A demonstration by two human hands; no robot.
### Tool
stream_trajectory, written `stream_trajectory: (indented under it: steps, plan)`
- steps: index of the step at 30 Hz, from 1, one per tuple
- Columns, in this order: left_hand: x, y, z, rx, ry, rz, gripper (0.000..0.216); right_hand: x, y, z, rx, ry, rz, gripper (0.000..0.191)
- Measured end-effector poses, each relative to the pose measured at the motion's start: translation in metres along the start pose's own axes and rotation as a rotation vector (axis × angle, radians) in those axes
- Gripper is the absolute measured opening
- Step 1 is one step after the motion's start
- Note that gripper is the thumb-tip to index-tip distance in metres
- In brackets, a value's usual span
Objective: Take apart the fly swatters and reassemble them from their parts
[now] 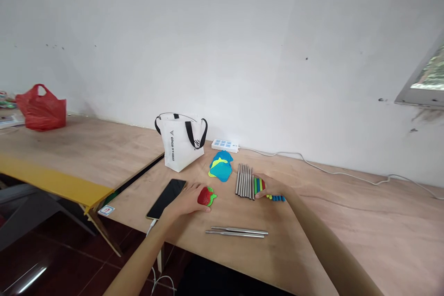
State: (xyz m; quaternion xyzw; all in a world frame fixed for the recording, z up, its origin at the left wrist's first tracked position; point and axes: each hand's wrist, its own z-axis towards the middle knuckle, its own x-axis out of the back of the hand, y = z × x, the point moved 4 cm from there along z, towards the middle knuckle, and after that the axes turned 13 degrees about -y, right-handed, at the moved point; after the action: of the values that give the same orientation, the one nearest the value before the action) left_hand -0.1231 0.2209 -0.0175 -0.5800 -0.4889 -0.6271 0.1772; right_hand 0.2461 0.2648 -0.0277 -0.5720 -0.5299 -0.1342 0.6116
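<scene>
My left hand [189, 199] lies palm down at the left, fingers stretched and thumb apart. At its fingers is a red and green strawberry-shaped mesh piece [205, 196]; whether they grip it is hard to see. Over a row of coloured sticks [258, 185], green, yellow, blue and red, my right hand [274, 186] spans them between thumb and fingers. Blue and yellow ridged ends [277, 198] show beyond that hand. Directly left of the sticks, several silvery metal rods [244, 181] lie side by side. Closer to me are two more metal rods [237, 231].
A black phone [167, 199] with a white cable lies left of my left hand. Behind stand a white bag [180, 145] and a power strip [225, 145], its cord along the wall. Blue and yellow flat shapes [222, 166] lie mid-table. A red plastic bag [43, 111] is far left.
</scene>
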Motion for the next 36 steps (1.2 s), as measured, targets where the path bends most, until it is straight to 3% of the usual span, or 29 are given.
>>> stream_trajectory:
  steps: [2, 8, 11, 14, 16, 19, 20, 22, 25, 29, 33, 36]
  plan:
    - [0.003, 0.000, 0.003, -0.046, -0.013, -0.004, 0.070, 0.003, -0.011, 0.002, 0.022, 0.020, -0.019, 0.099]
    - [0.003, 0.000, 0.013, -0.048, 0.042, -0.017, 0.078, 0.006, -0.065, 0.023, 0.099, 0.062, -0.120, 0.058]
    - [-0.001, -0.005, 0.019, -0.049, 0.111, -0.015, 0.074, -0.004, -0.102, 0.031, 0.157, 0.039, -0.145, 0.040]
    - [-0.004, -0.009, 0.023, -0.052, 0.181, -0.018, 0.074, -0.029, -0.142, 0.023, 0.213, -0.017, -0.142, 0.028]
    - [-0.005, -0.011, 0.024, -0.053, 0.221, -0.032, 0.076, -0.055, -0.167, 0.005, 0.267, -0.082, -0.142, 0.028]
    - [-0.004, -0.013, 0.024, -0.038, 0.242, -0.049, 0.078, -0.101, -0.193, -0.035, 0.313, -0.199, -0.286, 0.070]
    - [-0.004, -0.013, 0.024, -0.031, 0.240, -0.055, 0.079, -0.113, -0.196, -0.049, 0.288, -0.220, -0.323, 0.074]
    - [-0.004, -0.013, 0.025, -0.020, 0.233, -0.060, 0.080, -0.126, -0.195, -0.071, 0.189, -0.177, -0.349, 0.061]
    - [-0.005, -0.013, 0.030, -0.005, 0.226, -0.064, 0.077, -0.129, -0.185, -0.090, 0.152, -0.048, -0.341, 0.035]
    - [-0.010, -0.016, 0.043, 0.100, 0.273, -0.103, 0.065, -0.125, -0.162, -0.091, 0.166, 0.066, -0.328, 0.005]
    - [-0.009, -0.019, 0.059, 0.319, 0.453, -0.198, 0.076, -0.123, -0.141, -0.084, 0.142, 0.179, -0.392, 0.011]
    - [-0.003, -0.014, 0.069, 0.336, 0.554, -0.367, 0.080, -0.120, -0.135, -0.078, 0.138, 0.229, -0.407, 0.011]
